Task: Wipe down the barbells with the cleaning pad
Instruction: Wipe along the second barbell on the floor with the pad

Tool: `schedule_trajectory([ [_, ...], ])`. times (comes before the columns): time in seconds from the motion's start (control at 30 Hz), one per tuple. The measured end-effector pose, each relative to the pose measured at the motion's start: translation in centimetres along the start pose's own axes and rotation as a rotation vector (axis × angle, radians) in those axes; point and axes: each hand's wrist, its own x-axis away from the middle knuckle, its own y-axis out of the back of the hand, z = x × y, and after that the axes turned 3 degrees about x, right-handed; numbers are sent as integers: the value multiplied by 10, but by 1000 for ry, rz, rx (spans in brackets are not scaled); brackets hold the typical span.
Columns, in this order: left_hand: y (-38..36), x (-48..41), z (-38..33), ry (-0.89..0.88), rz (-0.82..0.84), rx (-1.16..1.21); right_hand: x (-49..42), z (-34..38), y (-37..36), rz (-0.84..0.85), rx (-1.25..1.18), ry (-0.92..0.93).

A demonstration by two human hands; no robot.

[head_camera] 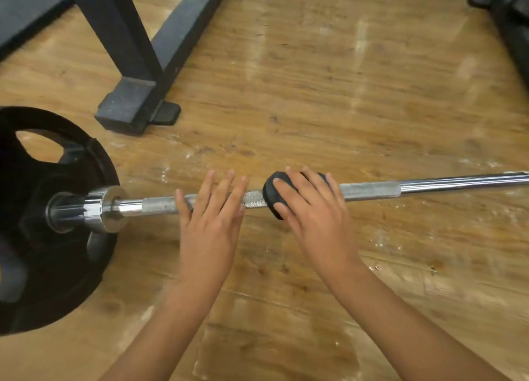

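Gripping the cleaning pad (270,191), the right hand (312,208) is cupping it down onto the barbell (372,188). Its fingers are curving over the top and the thumb is pressing the near edge. The dark pad is bending round the knurled part of the shaft, roughly mid-frame.

The left hand (210,226) is lying released just beside the pad, on the plate side. Its fingers are reaching straight and slightly spread across the bar, with the thumb out to the side (whether the palm is actually touching the steel, I cannot tell, as the hand is showing a little blurred).

Count:
- Barbell: one, running left to right over the wooden floor (315,80).
- Cleaning pad: one.
- Weight plate (43,208): one, black with grip cut-outs, sitting on the left sleeve.
- Chrome collar (111,208): one, sitting just inside the plate.
- Rack frame (128,65): one, black steel, standing on the floor beyond the bar.
- Hands: two.

Hidden or cut off:
- The right hand is covering most of the pad, leaving only its left end showing.
- The bar is running out of frame at the right edge.
- The left edge is cropping the plate.
- Dark shapes (509,8) in the top right corner are showing too little to identify.
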Motion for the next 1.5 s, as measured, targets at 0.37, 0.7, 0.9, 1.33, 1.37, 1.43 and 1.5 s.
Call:
schedule_trajectory([
  [0.37, -5, 0, -5, 73, -9, 91, 2, 11, -14, -114, -166, -63],
  [0.7, -5, 2, -10, 125, -28, 107, -1, 21, -14, -99, -191, -117],
  [0.9, -6, 1, -10, 154, -8, 128, 2, -23, 3, -54, -224, -271],
  [1.33, -6, 0, -13, 139, -42, 117, -9, -11, 6, -35, -328, -257],
  [1.37, -6, 0, -13, 134, -40, 113, -17, -6, 4, -27, -317, -298],
  [1.43, -7, -2, -12, 130, -27, 104, -30, 1, 3, 12, -296, -345],
  [1.5, -7, -3, -11, 133, -6, 87, -26, 2, 3, 20, -319, -349],
])
